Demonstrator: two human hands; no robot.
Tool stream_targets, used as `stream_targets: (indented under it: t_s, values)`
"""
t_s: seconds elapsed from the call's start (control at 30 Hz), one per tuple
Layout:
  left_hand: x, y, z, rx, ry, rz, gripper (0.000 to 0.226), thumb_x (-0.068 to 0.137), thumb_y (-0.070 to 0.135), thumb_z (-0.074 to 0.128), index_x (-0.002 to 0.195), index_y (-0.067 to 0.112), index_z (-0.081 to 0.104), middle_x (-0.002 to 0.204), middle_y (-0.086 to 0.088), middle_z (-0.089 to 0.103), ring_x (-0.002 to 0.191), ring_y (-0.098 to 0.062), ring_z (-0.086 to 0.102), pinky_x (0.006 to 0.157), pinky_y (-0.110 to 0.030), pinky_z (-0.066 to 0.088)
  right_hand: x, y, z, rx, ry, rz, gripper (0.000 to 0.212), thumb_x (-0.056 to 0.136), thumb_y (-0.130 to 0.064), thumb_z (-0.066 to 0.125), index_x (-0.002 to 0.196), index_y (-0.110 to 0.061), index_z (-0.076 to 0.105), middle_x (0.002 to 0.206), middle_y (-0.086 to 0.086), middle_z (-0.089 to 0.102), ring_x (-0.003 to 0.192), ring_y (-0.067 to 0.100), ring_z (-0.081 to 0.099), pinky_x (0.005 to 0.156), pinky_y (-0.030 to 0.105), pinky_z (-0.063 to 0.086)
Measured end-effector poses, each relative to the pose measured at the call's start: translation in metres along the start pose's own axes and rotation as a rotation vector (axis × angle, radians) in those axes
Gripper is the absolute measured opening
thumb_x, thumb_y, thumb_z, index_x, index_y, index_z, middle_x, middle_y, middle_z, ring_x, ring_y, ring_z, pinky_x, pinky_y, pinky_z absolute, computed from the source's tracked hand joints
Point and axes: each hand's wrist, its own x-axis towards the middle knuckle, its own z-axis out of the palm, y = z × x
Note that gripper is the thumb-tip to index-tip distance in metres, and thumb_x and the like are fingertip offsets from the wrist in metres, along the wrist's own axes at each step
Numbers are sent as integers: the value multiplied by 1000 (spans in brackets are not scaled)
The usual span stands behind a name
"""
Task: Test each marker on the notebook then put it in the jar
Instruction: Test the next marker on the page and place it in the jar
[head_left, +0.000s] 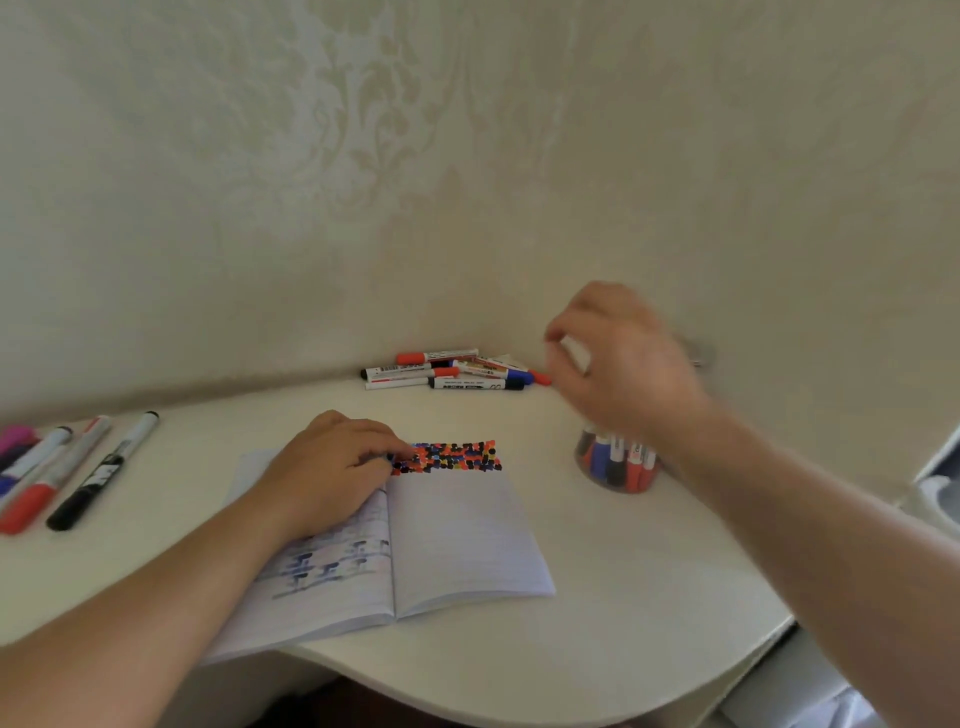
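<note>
So the right hand (618, 364) is up in the air just above and behind the jar (616, 464), fingers curled round a white-barrelled marker (575, 354). It's motion-blurred, so I can't make out the cap colour or which end points down. My guess is the test scribble for this one is done and it's on the drop-off step. Next move needs the marker tipped upright and lined up over the jar mouth, which is already pretty crowded with red, blue and black markers, so it'll have to find a gap. The left hand (332, 467) rests on the open notebook (457, 540), left of the jar, pinning the page, fingertips curled down at the edge of the block of coloured test dots (452, 457); something small and dark may be pinched there, hard to say. A pile of markers (447, 371) lies behind the notebook against the wall, and a few more markers (67, 467) sit far left of the jar. Barrels have printed labels and a barcode, but it's all too small to read, and no brand is legible.
</note>
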Motion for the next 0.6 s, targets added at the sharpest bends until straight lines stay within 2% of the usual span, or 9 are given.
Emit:
stream_targets:
  t_s: [0.03, 0.1, 0.17, 0.23, 0.3, 0.4, 0.47, 0.53, 0.6]
  values:
    - [0, 0, 0, -19, 8, -18, 48, 86, 41, 35, 118, 52, 69, 119, 37, 60, 109, -10, 41, 98, -28, 36, -1, -14, 17, 59, -102, -14, 20, 92, -22, 57, 95, -13, 75, 98, 5, 64, 94, 28, 59, 81, 43, 51]
    - [1, -1, 1, -39, 15, -32, 47, 85, 41, 37, 116, 52, 70, 117, 36, 63, 108, -11, 43, 98, -29, 38, -3, -28, 58, 115, -380, 98, 29, 97, -23, 54, 119, -18, 72, 121, 2, 64, 114, 25, 58, 98, 42, 48]
    - [1, -2, 2, -31, 9, -27, 46, 86, 42, 37, 116, 52, 70, 117, 37, 63, 108, -10, 43, 98, -30, 39, 0, -26, 94, 167, -600, 258, 47, 103, -25, 53, 149, -18, 54, 153, 2, 52, 142, 24, 44, 116, 36, 35]
    - [1, -2, 2, -20, 6, -23, 47, 87, 42, 35, 119, 50, 69, 117, 37, 63, 107, -9, 42, 98, -30, 39, 6, -16, 125, 184, -752, 402, 57, 105, -28, 48, 160, -18, 36, 164, 4, 41, 149, 29, 37, 119, 39, 35]
    - [0, -2, 1, -17, 5, -24, 48, 88, 40, 34, 120, 48, 69, 116, 37, 63, 106, -8, 42, 97, -29, 39, 8, -6, 150, 129, -835, 486, 57, 106, -32, 43, 160, -20, 32, 160, 7, 43, 144, 36, 37, 113, 47, 42]
    - [1, -5, 0, -20, 2, -10, 47, 89, 40, 34, 118, 49, 69, 114, 37, 62, 103, -7, 43, 98, -29, 40, 8, 0, 173, 50, -763, 465, 57, 105, -41, 48, 158, -26, 37, 159, 5, 41, 142, 37, 35, 113, 49, 41]
    - [2, -6, -1, -36, 5, -15, 45, 88, 40, 35, 116, 50, 70, 114, 37, 62, 104, -8, 44, 98, -28, 39, 9, 2, 179, 42, -697, 425, 55, 102, -50, 54, 153, -30, 47, 152, 7, 43, 141, 34, 36, 113, 48, 41]
    - [3, -5, -2, -48, 11, -21, 44, 88, 38, 37, 114, 48, 71, 114, 35, 64, 105, -9, 44, 99, -27, 38, 11, 6, 179, 55, -730, 450, 43, 101, -53, 56, 138, -31, 62, 142, 8, 45, 136, 33, 38, 109, 47, 44]
    - [4, -4, -3, -54, 19, -30, 43, 88, 39, 38, 113, 47, 72, 113, 36, 64, 106, -9, 45, 99, -28, 38, 13, 6, 174, 22, -771, 416, 33, 102, -51, 59, 125, -31, 69, 131, 7, 49, 130, 32, 43, 104, 44, 45]
